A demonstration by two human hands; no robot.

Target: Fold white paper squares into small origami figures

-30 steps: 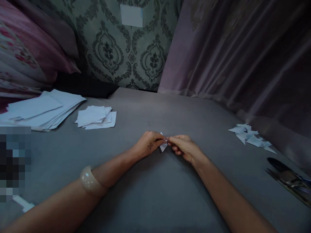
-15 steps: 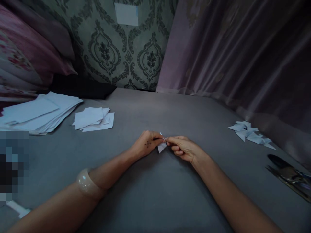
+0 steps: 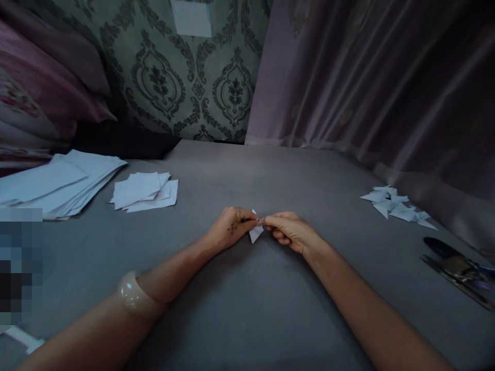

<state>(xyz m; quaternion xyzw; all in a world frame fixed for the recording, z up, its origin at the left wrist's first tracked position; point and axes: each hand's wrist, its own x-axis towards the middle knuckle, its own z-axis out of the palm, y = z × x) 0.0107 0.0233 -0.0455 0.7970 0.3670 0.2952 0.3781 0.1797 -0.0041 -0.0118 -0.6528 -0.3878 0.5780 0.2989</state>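
The left hand (image 3: 231,228) and right hand (image 3: 292,231) both pinch the paper (image 3: 256,234); its visible long axis runs roughly 12 to 6 o'clock, one corner pointing toward 6.

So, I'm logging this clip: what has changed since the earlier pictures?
The view shifted, so the wall and larger paper stack sit further left in the picture. Nothing was taken or let go. The left hand and right hand still pinch the small paper; the folded pieces lie as before.
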